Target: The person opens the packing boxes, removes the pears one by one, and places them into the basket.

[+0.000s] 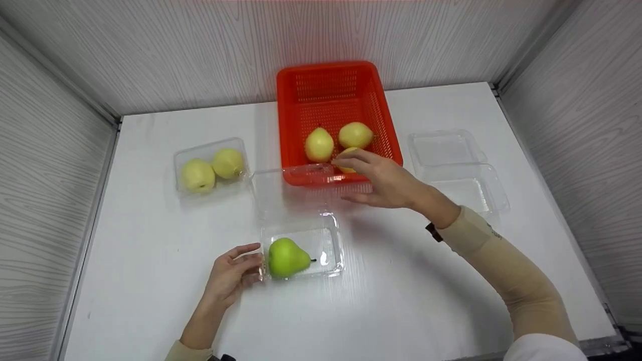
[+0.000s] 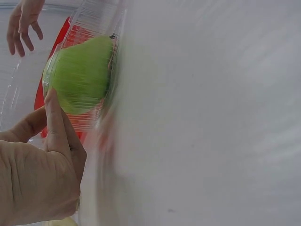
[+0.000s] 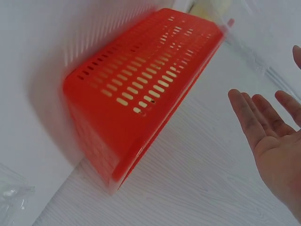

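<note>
Here, left hand (image 1: 233,271), straight-fingered, touches one box (image 1: 325,243) (one pear (image 1: 287,257)); right hand (image 1: 386,183), relaxed, overhangs basket (image 1: 326,67) at near edge (three pears (image 1: 319,145)).

Near box (image 1: 323,245) at the clock's centre: one pear (image 1: 288,257) in it, left hand (image 1: 230,276) at nine. There's the basket (image 1: 326,110) just past twelve, three pears (image 1: 319,145) in its near half; second box (image 1: 200,152), holding two pears (image 1: 198,175), at ten-thirty; third box (image 1: 459,193) out at two.

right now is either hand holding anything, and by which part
The left hand appears to pinch the clear plastic clamshell by its left edge, beside the green pear. The right hand holds nothing.
</note>
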Demonstrator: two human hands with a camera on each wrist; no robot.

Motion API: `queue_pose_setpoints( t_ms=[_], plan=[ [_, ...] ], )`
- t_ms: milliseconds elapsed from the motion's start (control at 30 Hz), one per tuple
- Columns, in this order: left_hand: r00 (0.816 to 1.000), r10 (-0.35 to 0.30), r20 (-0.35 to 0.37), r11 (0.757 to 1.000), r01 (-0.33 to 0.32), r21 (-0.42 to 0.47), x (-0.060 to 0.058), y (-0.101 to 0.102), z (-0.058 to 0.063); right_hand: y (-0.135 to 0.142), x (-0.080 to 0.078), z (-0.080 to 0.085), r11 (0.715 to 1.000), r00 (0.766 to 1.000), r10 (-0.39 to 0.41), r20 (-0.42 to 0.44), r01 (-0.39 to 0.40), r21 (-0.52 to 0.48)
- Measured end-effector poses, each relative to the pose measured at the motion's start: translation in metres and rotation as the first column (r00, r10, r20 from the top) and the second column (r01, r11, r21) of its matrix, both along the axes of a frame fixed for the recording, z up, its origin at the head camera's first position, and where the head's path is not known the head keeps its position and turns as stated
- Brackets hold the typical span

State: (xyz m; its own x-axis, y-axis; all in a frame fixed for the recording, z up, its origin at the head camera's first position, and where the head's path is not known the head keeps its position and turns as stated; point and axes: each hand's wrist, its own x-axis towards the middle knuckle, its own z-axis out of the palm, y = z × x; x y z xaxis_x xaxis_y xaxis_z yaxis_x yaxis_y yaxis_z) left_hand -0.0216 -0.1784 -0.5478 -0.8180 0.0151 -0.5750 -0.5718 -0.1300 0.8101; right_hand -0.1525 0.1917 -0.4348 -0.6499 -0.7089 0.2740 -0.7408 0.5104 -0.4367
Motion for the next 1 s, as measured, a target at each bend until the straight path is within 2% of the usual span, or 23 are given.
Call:
queue_pose_setpoints(
  t_ms=[167,433,667,833,1000],
  plan=[
    [1.000,0.000,0.005,1.000,0.000,-0.006,0.000,0.000,0.000,-0.010,0.016,-0.010,0.999,0.999,0.028,0.016,-0.028,-0.027],
    [1.000,0.002,0.003,1.000,-0.002,-0.013,0.000,0.001,0.000,-0.027,0.035,-0.036,0.993,0.982,0.074,0.173,-0.057,-0.100],
    [1.000,0.003,-0.002,1.000,-0.003,-0.001,0.001,0.001,0.001,-0.038,0.046,-0.058,0.990,0.966,0.118,0.231,-0.096,-0.107],
    [1.000,0.011,-0.003,1.000,-0.011,-0.012,0.001,0.001,0.002,-0.048,0.054,-0.070,0.986,0.937,0.160,0.312,-0.139,-0.087],
    [1.000,0.012,-0.002,1.000,-0.012,-0.021,0.001,0.001,0.001,-0.058,0.059,-0.078,0.986,0.909,0.168,0.381,-0.157,-0.058]
  ],
)
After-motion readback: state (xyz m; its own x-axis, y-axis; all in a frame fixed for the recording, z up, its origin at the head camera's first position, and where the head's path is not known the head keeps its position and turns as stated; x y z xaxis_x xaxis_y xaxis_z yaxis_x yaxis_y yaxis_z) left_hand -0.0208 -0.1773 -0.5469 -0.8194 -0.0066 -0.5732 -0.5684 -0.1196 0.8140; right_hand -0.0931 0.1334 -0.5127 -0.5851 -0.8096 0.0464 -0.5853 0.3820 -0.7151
